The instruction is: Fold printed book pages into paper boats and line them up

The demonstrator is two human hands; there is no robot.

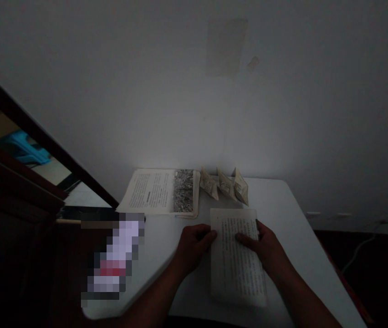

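A printed sheet of paper (pixel 235 273) is held between my two hands above the table's near half. My left hand (pixel 196 243) pinches its left edge, thumb on top. On the opposite side my right hand (pixel 264 241) grips the right edge, its thumb lying across the print and its fingers hidden underneath. Behind the sheet, three folded paper boats (pixel 226 184) stand in a row. To their left lies a stack of printed pages (pixel 153 193), with a dark picture on the top page's right part.
The white table (pixel 276 196) stands against a grey wall (pixel 146 91). A blurred-out flat object (pixel 117 255) lies at the table's left side. A dark-framed mirror (pixel 43 136) leans at the left, and a cable (pixel 358 250) hangs at the right.
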